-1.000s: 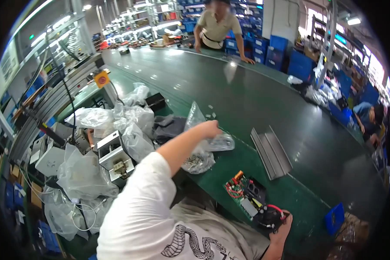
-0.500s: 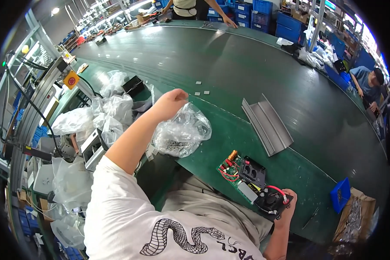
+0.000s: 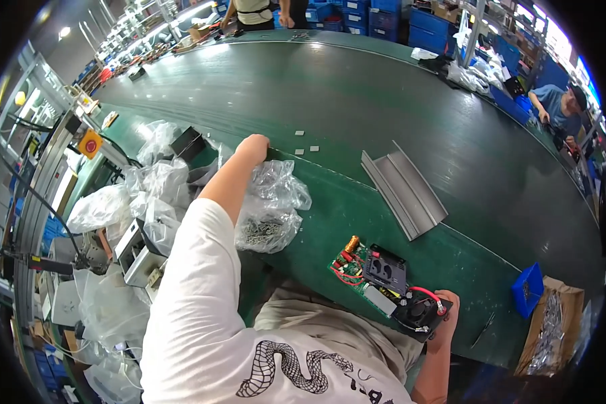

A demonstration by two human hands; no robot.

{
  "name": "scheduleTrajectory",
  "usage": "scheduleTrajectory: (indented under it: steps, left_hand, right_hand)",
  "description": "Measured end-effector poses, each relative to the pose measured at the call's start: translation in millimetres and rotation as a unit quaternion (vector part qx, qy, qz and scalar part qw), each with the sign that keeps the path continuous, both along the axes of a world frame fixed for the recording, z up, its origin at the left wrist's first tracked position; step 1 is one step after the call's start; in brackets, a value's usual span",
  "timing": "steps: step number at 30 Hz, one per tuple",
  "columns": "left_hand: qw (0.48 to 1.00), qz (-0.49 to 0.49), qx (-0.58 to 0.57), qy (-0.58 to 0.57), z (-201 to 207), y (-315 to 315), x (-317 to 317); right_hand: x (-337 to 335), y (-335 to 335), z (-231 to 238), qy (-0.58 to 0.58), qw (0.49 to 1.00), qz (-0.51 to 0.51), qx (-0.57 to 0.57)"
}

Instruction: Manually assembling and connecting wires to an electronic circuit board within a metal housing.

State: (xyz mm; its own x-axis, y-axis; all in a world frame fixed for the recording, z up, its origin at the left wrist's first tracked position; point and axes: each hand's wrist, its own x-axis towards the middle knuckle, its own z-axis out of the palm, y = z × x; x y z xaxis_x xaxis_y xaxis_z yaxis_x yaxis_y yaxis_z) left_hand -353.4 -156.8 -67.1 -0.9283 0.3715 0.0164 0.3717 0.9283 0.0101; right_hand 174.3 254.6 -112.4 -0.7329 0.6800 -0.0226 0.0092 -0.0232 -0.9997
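Note:
My left hand [image 3: 254,147] reaches out over the far edge of a clear plastic bag [image 3: 276,192] that holds many small metal screws or pins. Its fingers curl downward with the tips hidden, so what they hold, if anything, does not show. Near my lap, my right hand [image 3: 446,316] grips the fan end of an open power inverter assembly [image 3: 382,305]. This has a green circuit board, a black socket panel, a black fan panel and red wires. Beyond it lies a grey ribbed metal housing [image 3: 405,193], trough side up.
Three small pale pads [image 3: 299,152] lie beyond the left hand. A black box [image 3: 187,143] and crumpled plastic bags [image 3: 158,182] crowd the left. At right are a blue bin [image 3: 528,289], a cardboard tray [image 3: 552,326] of metal parts and a thin dark tool [image 3: 483,330]. Other people work farther off.
My left hand has moved slightly left and farther out, its arm straighter. My right hand keeps its hold on the inverter assembly. The far person's arm has drawn in from the table.

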Motion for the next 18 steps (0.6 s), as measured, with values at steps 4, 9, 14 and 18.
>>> scheduleTrajectory:
  steps: [4,9,14,18]
  left_hand:
    - [0.999,-0.001,0.048,-0.014,3.2,15.6,1.6]
    - [0.981,-0.107,0.129,-0.093,15.2,101.8,29.0]
    - [0.979,-0.199,0.052,-0.002,0.1,115.4,22.7]
    - [0.986,-0.113,0.037,-0.121,5.4,128.8,25.0]
  right_hand:
    - [1.1,5.0,0.5,0.000,0.995,-0.007,-0.101]
    - [4.0,4.4,-2.5,0.005,0.999,0.002,-0.043]
    - [2.8,-0.8,5.0,-0.058,0.988,0.027,0.143]
    - [0.8,-4.7,23.3,-0.055,0.986,0.039,0.155]
